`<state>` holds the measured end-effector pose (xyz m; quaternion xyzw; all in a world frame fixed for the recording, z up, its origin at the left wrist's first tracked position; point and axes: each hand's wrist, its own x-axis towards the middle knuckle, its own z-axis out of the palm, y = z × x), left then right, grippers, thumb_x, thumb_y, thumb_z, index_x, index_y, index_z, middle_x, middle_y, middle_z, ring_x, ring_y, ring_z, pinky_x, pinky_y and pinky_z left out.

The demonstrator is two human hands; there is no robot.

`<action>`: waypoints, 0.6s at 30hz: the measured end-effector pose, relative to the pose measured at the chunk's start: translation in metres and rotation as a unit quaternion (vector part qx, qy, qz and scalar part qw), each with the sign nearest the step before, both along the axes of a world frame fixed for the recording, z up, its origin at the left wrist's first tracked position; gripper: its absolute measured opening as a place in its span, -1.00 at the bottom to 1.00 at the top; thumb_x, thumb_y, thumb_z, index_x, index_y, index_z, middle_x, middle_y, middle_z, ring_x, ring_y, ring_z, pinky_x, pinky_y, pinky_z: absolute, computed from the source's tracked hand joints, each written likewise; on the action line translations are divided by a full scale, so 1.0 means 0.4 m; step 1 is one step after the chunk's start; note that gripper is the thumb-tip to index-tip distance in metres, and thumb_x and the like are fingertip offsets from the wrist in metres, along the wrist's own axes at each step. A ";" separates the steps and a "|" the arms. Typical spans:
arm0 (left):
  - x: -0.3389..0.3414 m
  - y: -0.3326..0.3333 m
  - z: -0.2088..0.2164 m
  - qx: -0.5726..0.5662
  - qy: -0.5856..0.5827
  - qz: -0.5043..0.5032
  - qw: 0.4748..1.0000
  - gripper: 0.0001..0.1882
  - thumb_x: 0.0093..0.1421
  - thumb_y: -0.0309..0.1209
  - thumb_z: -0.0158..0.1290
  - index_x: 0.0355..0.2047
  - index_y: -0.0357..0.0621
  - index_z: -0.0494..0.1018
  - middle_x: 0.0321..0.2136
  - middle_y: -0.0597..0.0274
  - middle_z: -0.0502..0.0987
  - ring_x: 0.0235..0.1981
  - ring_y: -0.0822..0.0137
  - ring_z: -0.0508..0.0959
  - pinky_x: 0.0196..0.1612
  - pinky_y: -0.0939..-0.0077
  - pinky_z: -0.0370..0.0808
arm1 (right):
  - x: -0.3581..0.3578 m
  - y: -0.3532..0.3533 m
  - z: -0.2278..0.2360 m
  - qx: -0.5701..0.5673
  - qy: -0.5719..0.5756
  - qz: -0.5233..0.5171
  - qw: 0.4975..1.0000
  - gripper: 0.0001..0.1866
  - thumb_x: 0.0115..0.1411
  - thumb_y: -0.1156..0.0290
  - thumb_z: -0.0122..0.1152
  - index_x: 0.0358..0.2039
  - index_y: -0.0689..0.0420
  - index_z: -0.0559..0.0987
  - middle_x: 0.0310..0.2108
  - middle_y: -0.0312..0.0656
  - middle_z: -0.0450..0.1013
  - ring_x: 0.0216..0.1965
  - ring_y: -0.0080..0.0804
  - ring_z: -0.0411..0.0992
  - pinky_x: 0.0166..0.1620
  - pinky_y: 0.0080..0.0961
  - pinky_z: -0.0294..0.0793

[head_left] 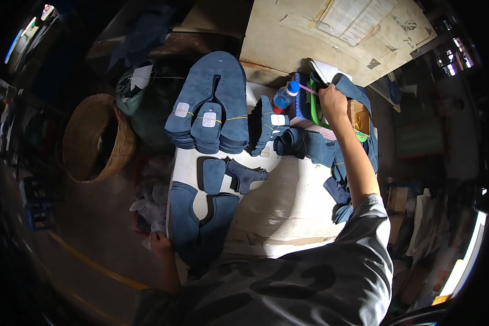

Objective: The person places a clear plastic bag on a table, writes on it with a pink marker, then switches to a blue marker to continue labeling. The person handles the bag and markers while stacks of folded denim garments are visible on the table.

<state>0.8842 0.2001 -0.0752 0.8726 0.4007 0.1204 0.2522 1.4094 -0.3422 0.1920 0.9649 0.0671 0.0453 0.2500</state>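
Blue cutouts (234, 100), illegible white labels (209, 119), right fingers (325, 92) at green bin (314, 108), left fingers (157, 239) near plastic bags (156, 207); both grips unclear

There were two hands (333, 102), one bottle (283, 99), one wicker basket (75, 138), at least three blue stacks (234, 103) and at least three labels (209, 119).

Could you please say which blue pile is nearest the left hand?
The lower-left, U-shaped pile on the table; the others lie farther from the left hand.

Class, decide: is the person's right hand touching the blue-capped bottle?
Apart. The head view shows a green container's rim standing between the right hand and the blue-capped bottle.
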 end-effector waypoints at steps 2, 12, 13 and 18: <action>-0.002 0.003 0.001 0.028 -0.009 -0.029 0.999 -0.73 0.44 -0.35 -0.01 -0.21 -0.38 0.51 -0.23 -0.32 0.54 -0.19 -0.34 0.54 -0.11 -0.04 0.45 | 0.000 -0.001 -0.003 -0.001 -0.005 0.011 1.000 -0.79 0.33 0.45 0.17 -0.20 0.12 0.77 -0.10 0.05 0.64 -0.17 -0.08 0.73 -0.22 -0.26 0.77; 0.054 -0.051 0.088 -0.024 0.032 0.069 0.997 -0.68 0.44 -0.28 0.02 -0.24 -0.38 0.51 -0.28 -0.33 0.55 -0.23 -0.28 0.57 -0.14 0.02 0.46 | 0.012 -0.054 0.009 0.037 0.009 0.080 0.996 -0.89 0.21 0.54 0.21 -0.32 0.14 0.68 -0.20 0.03 0.61 -0.21 0.04 0.69 -0.19 -0.11 0.72; 0.053 -0.051 0.091 -0.013 0.014 0.064 0.998 -0.68 0.44 -0.28 0.02 -0.25 -0.37 0.51 -0.29 -0.33 0.55 -0.24 -0.29 0.57 -0.16 0.02 0.46 | 0.017 -0.057 0.008 0.033 0.008 0.083 0.996 -0.89 0.20 0.54 0.20 -0.32 0.15 0.68 -0.20 0.04 0.60 -0.21 0.04 0.68 -0.18 -0.11 0.72; 0.039 -0.033 0.070 -0.012 0.003 0.021 1.000 -0.69 0.40 -0.30 0.01 -0.33 -0.35 0.50 -0.34 -0.30 0.56 -0.29 -0.31 0.56 -0.20 -0.07 0.44 | 0.045 -0.074 -0.005 0.019 0.024 0.115 0.993 -0.87 0.22 0.53 0.18 -0.31 0.15 0.69 -0.17 0.07 0.59 -0.20 0.06 0.68 -0.15 -0.10 0.72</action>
